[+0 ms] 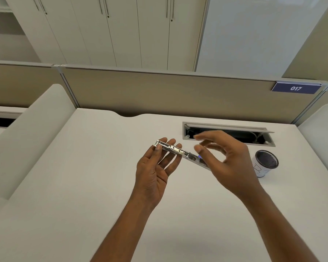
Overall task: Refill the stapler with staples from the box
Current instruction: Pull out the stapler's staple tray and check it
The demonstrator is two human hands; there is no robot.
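A slim silver metal stapler (175,150) is held above the white desk (95,167), lying nearly level and running from upper left to lower right. My left hand (155,167) holds its left end, palm up, thumb on the near side and fingers behind it. My right hand (222,157) hovers over the stapler's right end with loosely bent fingers, blurred by motion, and hides that end. A small blue spot shows on the stapler beside my right thumb. No staple box is in view.
A white cylindrical cup with a dark mesh inside (264,163) stands at the right. Behind my right hand is an open cable hatch (254,136) in the desk. A beige partition with a "017" sign (295,88) closes the back; padded dividers flank both sides.
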